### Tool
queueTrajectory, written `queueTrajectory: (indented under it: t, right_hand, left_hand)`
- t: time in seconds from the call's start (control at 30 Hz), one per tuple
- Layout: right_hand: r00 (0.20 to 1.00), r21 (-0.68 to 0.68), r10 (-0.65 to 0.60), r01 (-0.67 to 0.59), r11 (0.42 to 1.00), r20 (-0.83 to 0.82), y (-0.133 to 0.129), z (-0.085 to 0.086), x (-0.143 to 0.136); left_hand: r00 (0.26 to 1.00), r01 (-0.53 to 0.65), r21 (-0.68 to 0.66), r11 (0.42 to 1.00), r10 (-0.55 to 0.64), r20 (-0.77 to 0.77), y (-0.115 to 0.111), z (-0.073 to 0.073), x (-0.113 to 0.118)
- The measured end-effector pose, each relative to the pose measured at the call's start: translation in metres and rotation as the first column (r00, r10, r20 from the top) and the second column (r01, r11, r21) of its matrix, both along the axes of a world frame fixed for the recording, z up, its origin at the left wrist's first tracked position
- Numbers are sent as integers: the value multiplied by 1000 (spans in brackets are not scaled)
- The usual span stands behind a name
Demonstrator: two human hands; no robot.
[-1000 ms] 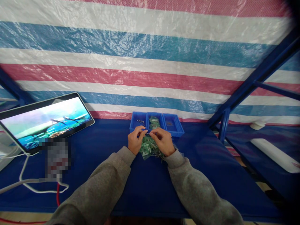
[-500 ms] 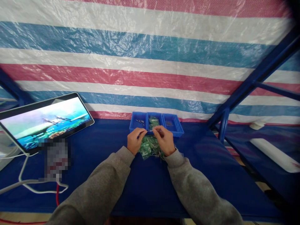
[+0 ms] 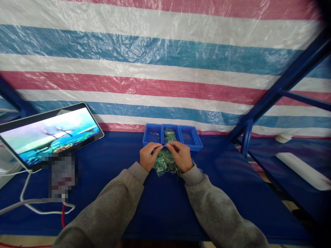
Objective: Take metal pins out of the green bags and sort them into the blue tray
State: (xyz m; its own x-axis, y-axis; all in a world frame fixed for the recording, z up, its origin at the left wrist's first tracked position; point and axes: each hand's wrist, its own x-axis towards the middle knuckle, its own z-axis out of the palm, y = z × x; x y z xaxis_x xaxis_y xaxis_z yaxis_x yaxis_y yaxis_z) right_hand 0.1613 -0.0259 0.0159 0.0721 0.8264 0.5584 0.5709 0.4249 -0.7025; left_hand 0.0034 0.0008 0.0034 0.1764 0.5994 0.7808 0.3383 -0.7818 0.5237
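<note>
My left hand [image 3: 148, 155] and my right hand [image 3: 182, 156] meet over a pile of small clear-and-green plastic bags [image 3: 165, 161] with thin metal pieces among them. Thumb and fingers are pinched on both hands. Between the fingertips shows a tiny shiny metal piece [image 3: 164, 146], too small to name. Just behind the hands stand three joined blue bins. The left bin [image 3: 147, 137] holds a few slim metal pieces [image 3: 154, 133], the middle one more green bags [image 3: 169, 135], and the right bin [image 3: 198, 140] a few tiny pieces that I cannot make out.
A lit screen [image 3: 57, 132] leans at the left, with a blurred-out object [image 3: 63, 177] and white cables [image 3: 28, 203] before it. Blue frame bars [image 3: 274, 91] slant up at the right. Striped plastic sheeting [image 3: 165, 82] hangs behind the blue table [image 3: 160, 210].
My fingertips have come closer together and lowered slightly, with the small metal piece between them. The bins and the pile stay put. The picture on the screen has shifted.
</note>
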Motion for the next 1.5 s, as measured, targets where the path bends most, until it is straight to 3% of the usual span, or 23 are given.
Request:
queueTrajectory:
  t: [0.37,0.73,1.0,1.17,1.5]
  right_hand:
    - [997,25,-82,82,996,7,1,-2,3]
    - [997,28,-82,81,996,16,-1,0,3]
    - [996,22,-91,90,996,8,-1,0,3]
    - [996,28,-91,91,995,3,-1,0,3]
    - [996,36,-84,84,996,-4,0,0,3]
  left_hand:
    - [990,110,-199,974,-89,113,0,-11,3]
    - [996,-56,-118,991,47,-74,1,-9,1]
    - [993,24,-48,999,-29,-116,4,-9,-1]
    - [1000,7,-104,995,-10,-19,5,-13,-1]
    - [998,62,-216,974,-61,8,3,-12,1]
